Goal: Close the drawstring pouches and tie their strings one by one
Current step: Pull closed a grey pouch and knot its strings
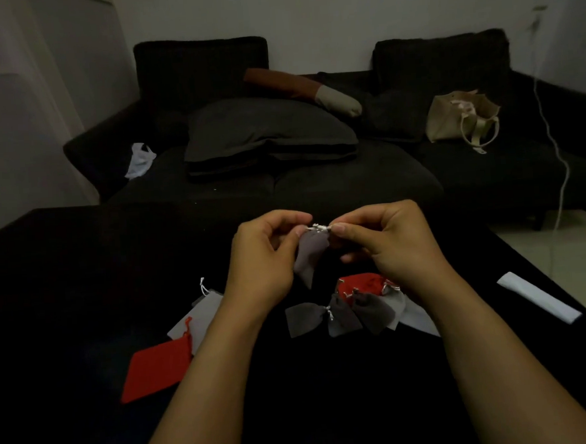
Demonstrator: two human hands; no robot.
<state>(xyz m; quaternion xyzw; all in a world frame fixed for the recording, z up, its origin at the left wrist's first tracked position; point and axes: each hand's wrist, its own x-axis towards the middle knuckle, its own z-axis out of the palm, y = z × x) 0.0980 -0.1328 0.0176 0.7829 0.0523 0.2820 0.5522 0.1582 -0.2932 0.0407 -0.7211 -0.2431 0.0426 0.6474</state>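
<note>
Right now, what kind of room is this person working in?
Probably a home living room: a dark fabric sofa with a large dark cushion and a beige canvas tote bag on it stands behind the black table where small drawstring pouches lie.

I saw two bare forearms reaching in from the bottom edge, with no sleeves, and both the left hand (pixel 264 254) and right hand (pixel 394 241) ungloved.

- Matt grey cloth pouch (pixel 309 255), thin white cord (pixel 319 227).
- Matt red cloth pouch (pixel 156 371) at 7 o'clock.
- Matt black counter (pixel 81 269).
- Dark fabric sofa (pixel 316 179).
</note>
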